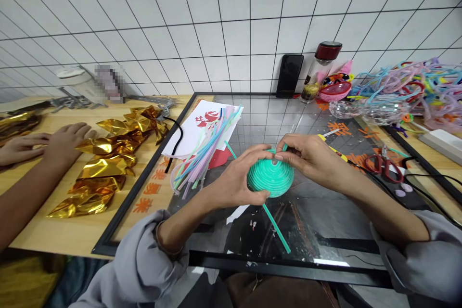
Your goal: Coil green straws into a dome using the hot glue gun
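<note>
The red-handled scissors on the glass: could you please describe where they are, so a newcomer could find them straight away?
Start at the black-framed glass sheet on the wooden table. Follow it to its right side, past the right hand pinching the green coiled disc. The scissors lie there flat, below the heap of pastel tubes; their red loop handles set them apart.

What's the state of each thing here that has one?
Green coil: wound, tail loose.
Left hand: grips coil.
Right hand: pinches coil top.
Bottle: capped.
Phone: dark, leaning on wall.
Scissors: lying flat, unheld.
Straws: loose pile.
</note>
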Motion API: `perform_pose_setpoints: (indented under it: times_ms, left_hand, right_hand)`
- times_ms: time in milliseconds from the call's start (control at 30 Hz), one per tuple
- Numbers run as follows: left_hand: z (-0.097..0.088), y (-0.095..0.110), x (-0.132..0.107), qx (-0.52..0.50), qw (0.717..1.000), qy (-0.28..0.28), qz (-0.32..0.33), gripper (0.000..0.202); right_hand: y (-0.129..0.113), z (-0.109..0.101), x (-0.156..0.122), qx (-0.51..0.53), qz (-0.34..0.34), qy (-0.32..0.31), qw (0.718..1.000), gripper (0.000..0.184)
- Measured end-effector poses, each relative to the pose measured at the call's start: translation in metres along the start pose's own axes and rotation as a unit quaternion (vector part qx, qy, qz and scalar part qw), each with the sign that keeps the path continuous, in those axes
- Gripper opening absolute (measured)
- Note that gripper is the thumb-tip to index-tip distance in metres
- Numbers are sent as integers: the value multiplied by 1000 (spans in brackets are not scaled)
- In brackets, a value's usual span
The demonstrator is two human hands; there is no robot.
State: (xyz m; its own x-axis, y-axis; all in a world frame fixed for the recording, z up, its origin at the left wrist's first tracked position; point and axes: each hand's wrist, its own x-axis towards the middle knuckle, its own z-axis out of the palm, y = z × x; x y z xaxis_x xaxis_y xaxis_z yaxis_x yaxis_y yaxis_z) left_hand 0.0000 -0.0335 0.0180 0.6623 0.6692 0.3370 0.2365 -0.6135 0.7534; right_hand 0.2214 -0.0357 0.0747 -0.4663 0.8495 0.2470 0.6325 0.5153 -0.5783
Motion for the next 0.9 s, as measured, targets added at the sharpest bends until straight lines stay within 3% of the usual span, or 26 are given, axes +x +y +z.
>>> perform_pose_setpoints:
  times_ms: [600, 900]
  left_hand:
    - [2, -2, 0, -13, 1000, 11, -1, 77]
    - [2, 1, -1, -34, 998, 5, -46, 73]
  right_hand:
    - [-5, 3, -2, -33, -13, 19, 999, 17]
    - [-2, 4, -3, -32, -11, 16, 999, 17]
